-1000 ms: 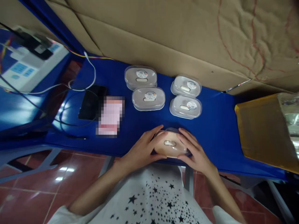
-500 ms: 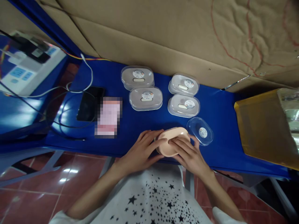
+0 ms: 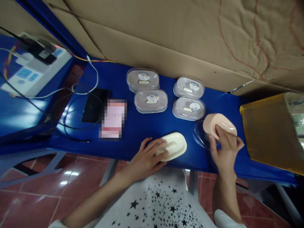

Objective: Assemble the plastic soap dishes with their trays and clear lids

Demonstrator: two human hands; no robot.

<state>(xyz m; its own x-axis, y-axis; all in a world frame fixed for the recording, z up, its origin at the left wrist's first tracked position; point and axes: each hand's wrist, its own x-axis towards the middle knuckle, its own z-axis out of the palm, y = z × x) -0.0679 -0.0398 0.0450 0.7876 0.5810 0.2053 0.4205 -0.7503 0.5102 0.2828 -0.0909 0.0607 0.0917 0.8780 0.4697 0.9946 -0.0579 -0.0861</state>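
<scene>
My left hand (image 3: 149, 155) rests with spread fingers on a cream oval tray (image 3: 173, 146) near the front edge of the blue table (image 3: 147, 126). My right hand (image 3: 224, 148) grips a peach oval tray (image 3: 219, 125) and holds it tilted over a clear plastic lid (image 3: 200, 134) that lies on the table to the right. Behind them stand several closed clear oval boxes with round stickers, in two pairs (image 3: 150, 100) (image 3: 188, 108).
A black phone (image 3: 93, 105) with white and black cables lies at the left, beside a blurred pink card (image 3: 112, 118). A white device (image 3: 30, 74) sits far left. A yellow-brown padded envelope (image 3: 268, 133) fills the right end. Cardboard (image 3: 166, 34) backs the table.
The clear lid came off and was set down to the right. The peach tray was lifted out with my right hand and carried right; the cream tray stays under my left hand.
</scene>
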